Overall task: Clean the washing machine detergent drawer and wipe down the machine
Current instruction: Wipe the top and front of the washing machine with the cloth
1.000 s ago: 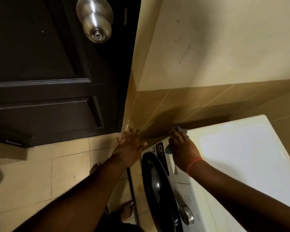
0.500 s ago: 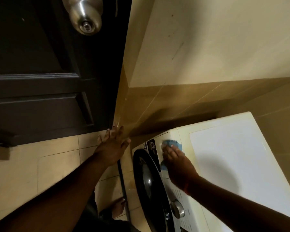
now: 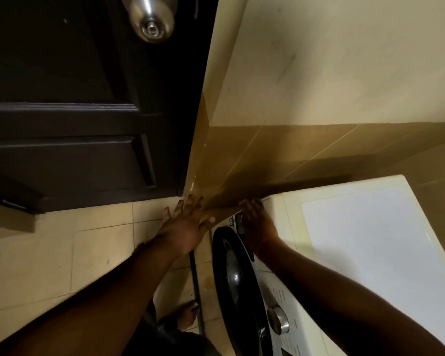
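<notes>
The white washing machine (image 3: 370, 253) fills the lower right, with its black round door (image 3: 231, 278) and silver dial (image 3: 278, 319) facing left. My right hand (image 3: 257, 224) lies on the machine's far front corner beside the wall, its fingers stretched over a cloth (image 3: 261, 201). Only a dark scrap of the cloth shows at the fingertips. My left hand (image 3: 188, 222) is spread flat, and it presses on the brown tiled wall corner (image 3: 242, 163) left of the machine. I cannot make out the detergent drawer.
A dark wooden door (image 3: 75, 111) with a steel knob (image 3: 152, 16) stands at the left. Beige floor tiles (image 3: 88, 253) lie below. A thin dark pipe (image 3: 197, 291) runs along the floor beside the machine, near my bare foot (image 3: 188, 314).
My right hand has slid the cloth from the top front edge out to the far corner by the wall, and now covers nearly all of it. My left hand stays on the wall.
</notes>
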The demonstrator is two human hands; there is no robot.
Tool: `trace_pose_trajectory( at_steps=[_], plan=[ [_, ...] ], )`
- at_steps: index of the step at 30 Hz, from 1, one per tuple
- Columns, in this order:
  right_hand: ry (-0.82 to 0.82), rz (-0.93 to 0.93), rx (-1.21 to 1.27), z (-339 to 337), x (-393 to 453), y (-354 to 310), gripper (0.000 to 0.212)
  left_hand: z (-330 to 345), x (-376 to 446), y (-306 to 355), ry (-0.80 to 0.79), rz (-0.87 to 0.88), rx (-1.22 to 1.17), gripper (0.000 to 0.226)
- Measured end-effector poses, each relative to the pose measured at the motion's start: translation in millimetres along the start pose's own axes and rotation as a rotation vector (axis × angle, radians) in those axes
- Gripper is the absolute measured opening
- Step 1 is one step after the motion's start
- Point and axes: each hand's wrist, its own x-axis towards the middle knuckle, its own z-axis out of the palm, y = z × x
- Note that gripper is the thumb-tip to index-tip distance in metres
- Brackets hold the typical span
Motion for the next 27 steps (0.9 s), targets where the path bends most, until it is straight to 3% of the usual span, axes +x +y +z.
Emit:
trace_pose_trajectory(
  at_steps=[2,5,7,8,10,11,14,15,17,20,27],
  plan=[
    [0.003,0.001,-0.083,-21.5,-0.8,4.0,0.056,5.1,-3.6,-5.3,-0.019,-0.023,0.009,0.069],
    [-0.018,-0.018,-0.226,2.2,-13.5,-10.1,0.061,12.4,-11.5,-6.4,-0.032,-0.033,0.016,0.069],
    [0.014,0.138,-0.216,21.8,-29.2,-25.7,0.064,14.4,-15.5,-4.7,-0.029,-0.026,0.001,0.07],
    [-0.02,0.168,-0.208,29.3,-38.5,-30.5,0.065,14.2,-15.9,-3.8,-0.024,-0.023,0.0,0.07],
    [-0.226,0.036,-0.226,42.5,-63.2,-45.4,0.072,12.0,-15.8,-4.5,-0.004,-0.032,-0.002,0.07],
    [-0.277,0.042,-0.176,45.7,-74.5,-53.5,0.074,10.1,-15.0,-5.4,0.008,-0.038,-0.012,0.07],
    [-0.209,0.24,0.01,26.8,-87.6,-54.2,0.078,7.3,-11.1,-8.6,0.06,-0.047,-0.058,0.07],
    [-0.151,0.168,-0.006,22.6,-82.1,-52.0,0.074,7.4,-10.3,-10.1,0.066,-0.047,-0.067,0.07],
    [-0.203,-0.057,-0.006,16.0,-62.9,-40.1,0.065,9.6,-9.7,-12.3,0.055,-0.044,-0.07,0.07],
    [-0.137,0.007,0.006,-9.8,-22.2,-27.4,0.058,14.8,-11.2,-12.6,0.022,-0.047,-0.04,0.07],
    [-0.281,0.092,0.144,6.1,-32.0,-57.0,0.075,27.4,-24.0,-24.4,-0.012,-0.054,-0.021,0.07]
  ],
)
